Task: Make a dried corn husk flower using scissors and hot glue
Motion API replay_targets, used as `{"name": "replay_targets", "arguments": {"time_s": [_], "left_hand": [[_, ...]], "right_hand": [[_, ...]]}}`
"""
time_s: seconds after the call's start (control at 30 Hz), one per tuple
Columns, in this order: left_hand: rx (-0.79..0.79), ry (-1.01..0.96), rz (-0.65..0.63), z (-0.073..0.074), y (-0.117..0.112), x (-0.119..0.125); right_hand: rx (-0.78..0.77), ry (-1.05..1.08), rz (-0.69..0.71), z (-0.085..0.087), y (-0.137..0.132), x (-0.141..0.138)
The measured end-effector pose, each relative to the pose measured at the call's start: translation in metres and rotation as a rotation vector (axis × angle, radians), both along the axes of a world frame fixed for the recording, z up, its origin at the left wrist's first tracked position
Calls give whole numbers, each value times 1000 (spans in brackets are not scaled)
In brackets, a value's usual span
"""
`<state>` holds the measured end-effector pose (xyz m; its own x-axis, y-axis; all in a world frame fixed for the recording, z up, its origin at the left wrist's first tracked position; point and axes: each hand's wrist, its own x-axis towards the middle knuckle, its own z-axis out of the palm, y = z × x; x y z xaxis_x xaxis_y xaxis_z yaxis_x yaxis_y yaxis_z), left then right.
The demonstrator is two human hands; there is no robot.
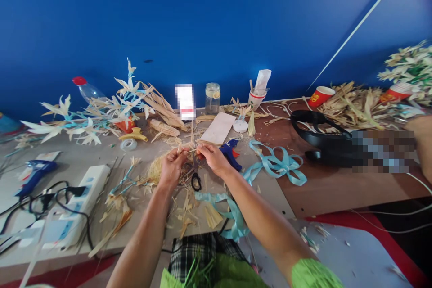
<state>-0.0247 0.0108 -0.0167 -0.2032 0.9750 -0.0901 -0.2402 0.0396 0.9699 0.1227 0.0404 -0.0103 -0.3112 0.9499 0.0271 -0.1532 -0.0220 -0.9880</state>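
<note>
My left hand (173,165) and my right hand (212,158) meet above the middle of the table, both with pinched fingers. Between the fingertips runs a thin pale strip (191,148); its material is too small to tell. Just below the hands lie scissors (196,182) with a black handle, blades partly hidden among scraps. A dark blue glue gun (230,150) rests beyond my right hand. Pale dried fibres (155,168) lie beside my left hand, near a small blue-wrapped stem with husk petals (124,182). Light blue ribbon (221,204) trails below my right wrist.
Corn husk flowers (91,114) stand at the left, near a corn cob (164,128). A power strip (81,202) with cables and another glue gun (35,175) lie front left. Blue ribbon (280,162), a water bottle (212,99) and a black headset-like object (324,139) are to the right.
</note>
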Motion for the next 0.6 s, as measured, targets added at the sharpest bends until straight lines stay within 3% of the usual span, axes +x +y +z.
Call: {"name": "replay_targets", "arguments": {"time_s": [0.17,0.4,0.6], "left_hand": [[-20,-58,62,7,-2,3],[-48,-145,112,12,-3,4],[-43,-89,74,11,-3,4]], "right_hand": [[98,-94,-35,1,0,1],[470,-237,-231,8,-3,5],[680,-377,-184,8,-9,4]]}}
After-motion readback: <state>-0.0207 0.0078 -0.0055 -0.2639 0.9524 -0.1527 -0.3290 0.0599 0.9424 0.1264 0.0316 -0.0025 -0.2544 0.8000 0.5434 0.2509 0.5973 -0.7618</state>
